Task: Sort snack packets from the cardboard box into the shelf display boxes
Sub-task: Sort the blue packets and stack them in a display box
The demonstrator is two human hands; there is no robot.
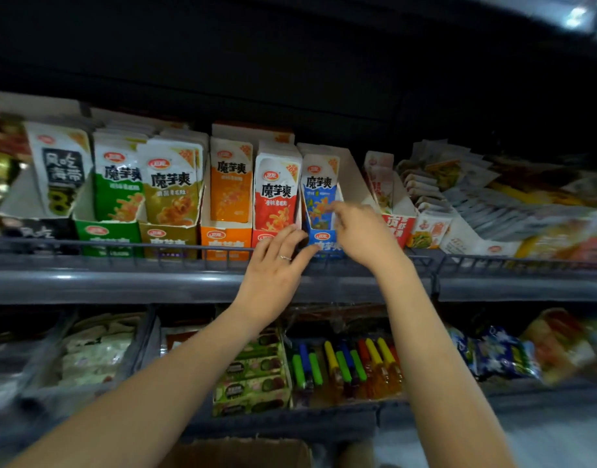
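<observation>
Blue konjac packet (pixel 319 194) stands upright in blue display box (pixel 326 244), just 1 o'clock of frame centre. Right hand (pixel 361 234) has fingertips on the packet's right edge, blurred, cannot tell if pinching. Left hand (pixel 273 275) at its 8 o'clock, fingers straight and spread; cardboard box (pixel 239 454) at 6 o'clock edge.

Cardboard box (pixel 236 452) cropped below; right packets (pixel 543 238) blurred.
</observation>
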